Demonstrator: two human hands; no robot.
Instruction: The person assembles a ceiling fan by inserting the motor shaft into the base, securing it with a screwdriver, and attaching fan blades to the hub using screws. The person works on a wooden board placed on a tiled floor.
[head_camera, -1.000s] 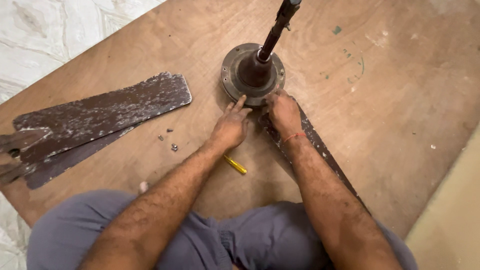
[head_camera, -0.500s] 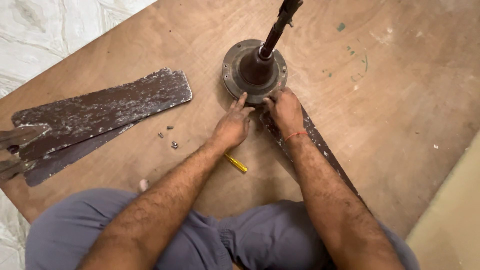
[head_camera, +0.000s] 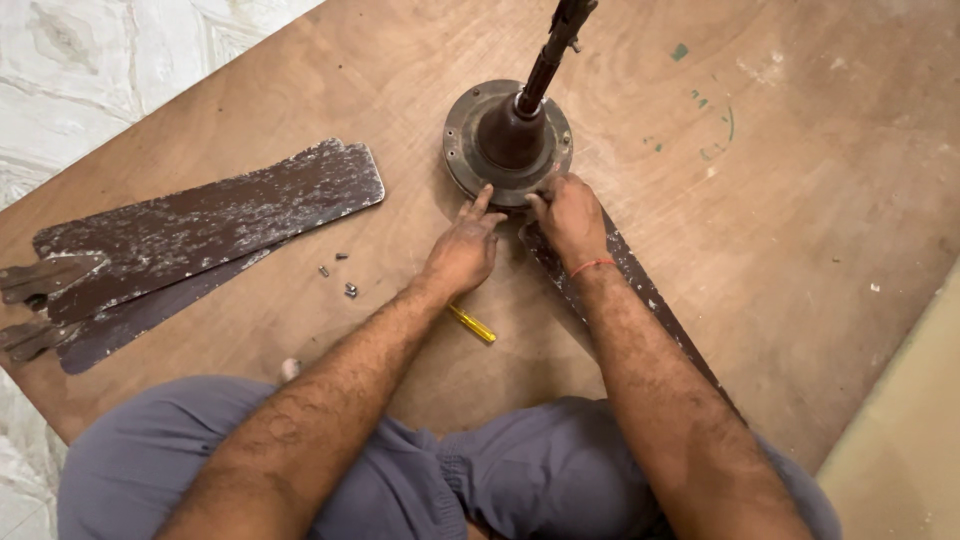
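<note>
A round brown fan motor hub with a dark rod rising from its middle rests on a plywood board. My left hand lies at the hub's near rim, index finger stretched onto it. My right hand is bunched at the rim where a worn brown fan blade meets the hub; its fingertips pinch at that joint, and what they hold is hidden. The blade runs back under my right forearm.
Two loose fan blades lie stacked at the left. A few small screws sit between them and my left hand. A yellow screwdriver handle shows under my left wrist. Pale tiled floor borders the board.
Both hands stay at the hub's near rim with only slight finger shifts. The view has drifted a little.
</note>
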